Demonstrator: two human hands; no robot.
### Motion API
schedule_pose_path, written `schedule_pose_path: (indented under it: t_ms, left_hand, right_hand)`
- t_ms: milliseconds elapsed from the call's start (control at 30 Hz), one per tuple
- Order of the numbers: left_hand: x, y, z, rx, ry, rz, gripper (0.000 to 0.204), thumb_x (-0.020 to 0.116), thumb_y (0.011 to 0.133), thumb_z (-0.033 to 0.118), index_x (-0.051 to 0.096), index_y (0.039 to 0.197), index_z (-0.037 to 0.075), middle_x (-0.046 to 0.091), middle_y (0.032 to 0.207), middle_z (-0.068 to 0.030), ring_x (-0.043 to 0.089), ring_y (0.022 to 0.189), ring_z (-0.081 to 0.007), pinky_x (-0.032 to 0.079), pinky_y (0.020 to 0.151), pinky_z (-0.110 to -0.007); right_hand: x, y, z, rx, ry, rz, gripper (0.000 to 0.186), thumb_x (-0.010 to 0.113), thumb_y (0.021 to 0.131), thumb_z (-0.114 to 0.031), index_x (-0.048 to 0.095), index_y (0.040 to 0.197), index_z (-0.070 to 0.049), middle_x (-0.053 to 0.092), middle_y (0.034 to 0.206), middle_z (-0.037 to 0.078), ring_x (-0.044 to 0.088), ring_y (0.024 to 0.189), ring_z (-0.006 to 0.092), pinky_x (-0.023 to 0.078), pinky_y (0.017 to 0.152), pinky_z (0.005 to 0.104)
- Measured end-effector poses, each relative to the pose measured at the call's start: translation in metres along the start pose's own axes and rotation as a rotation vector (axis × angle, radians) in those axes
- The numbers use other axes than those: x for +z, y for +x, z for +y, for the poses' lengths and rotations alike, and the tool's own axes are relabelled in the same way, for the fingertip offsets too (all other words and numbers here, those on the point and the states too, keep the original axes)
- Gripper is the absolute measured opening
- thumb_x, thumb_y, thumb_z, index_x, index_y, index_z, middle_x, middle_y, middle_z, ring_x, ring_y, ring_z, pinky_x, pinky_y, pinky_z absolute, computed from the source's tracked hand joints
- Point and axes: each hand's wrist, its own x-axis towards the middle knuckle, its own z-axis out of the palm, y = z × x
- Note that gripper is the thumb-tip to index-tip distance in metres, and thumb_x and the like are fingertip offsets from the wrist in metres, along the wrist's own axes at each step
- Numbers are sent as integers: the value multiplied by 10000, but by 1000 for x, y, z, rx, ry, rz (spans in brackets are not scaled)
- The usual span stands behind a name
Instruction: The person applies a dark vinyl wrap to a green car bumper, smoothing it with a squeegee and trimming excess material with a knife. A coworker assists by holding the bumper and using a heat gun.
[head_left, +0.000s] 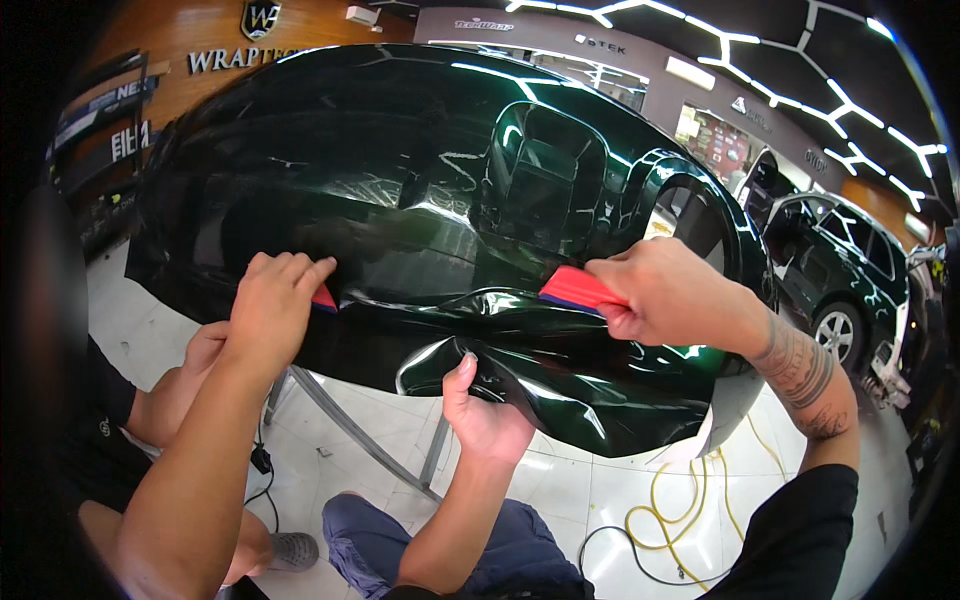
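A large car bumper (370,130) spreads before me, covered in glossy dark green vinyl film. My right hand (675,295) grips a red squeegee (575,288), its blade against the film right of centre. Lower down, my left hand (485,425) pinches the loose lower edge of the vinyl film (590,395), thumb on top and fingers hidden beneath. Wrinkles run through the film between my hands. At the left, a co-worker's hand (275,300) presses another red squeegee (325,297) on the film; that person's other hand (205,345) is near the film's lower edge.
A grey metal stand (360,430) shows under the bumper. Yellow hose (655,510) and a black cable (610,535) lie coiled on the tiled floor. The co-worker stands close on my left. A dark car (840,260) is parked at the far right, and shelves (100,130) stand at far left.
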Motion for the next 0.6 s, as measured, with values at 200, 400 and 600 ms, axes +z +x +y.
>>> schedule_pose_path:
  t_ms: [200, 400, 600]
  left_hand:
    - [-8, 13, -14, 39, -48, -118, 505, 634, 803, 357, 569, 1229, 94, 609, 1223, -66, 546, 1151, -264, 395, 1032, -424]
    - [-7, 9, -12, 12, -27, -187, 527, 654, 797, 389, 572, 1233, 104, 602, 1225, -69, 545, 1142, -270, 407, 1020, -431]
    - [-7, -4, 3, 126, -7, 30, 475, 643, 836, 397, 579, 1210, 110, 626, 1172, -61, 589, 1078, -261, 453, 969, -428]
  right_hand:
    - [-12, 27, 1, -4, 18, 146, 234, 704, 689, -178, 602, 789, 8, 611, 668, 208, 628, 692, 400, 505, 624, 464]
    - [-24, 75, -14, 24, -14, -27, 231, 714, 697, -182, 623, 778, 14, 623, 655, 184, 645, 707, 379, 519, 650, 425]
    - [-25, 100, -17, -82, -140, -31, 280, 722, 711, -178, 639, 897, 15, 650, 669, 160, 667, 688, 353, 527, 648, 417]
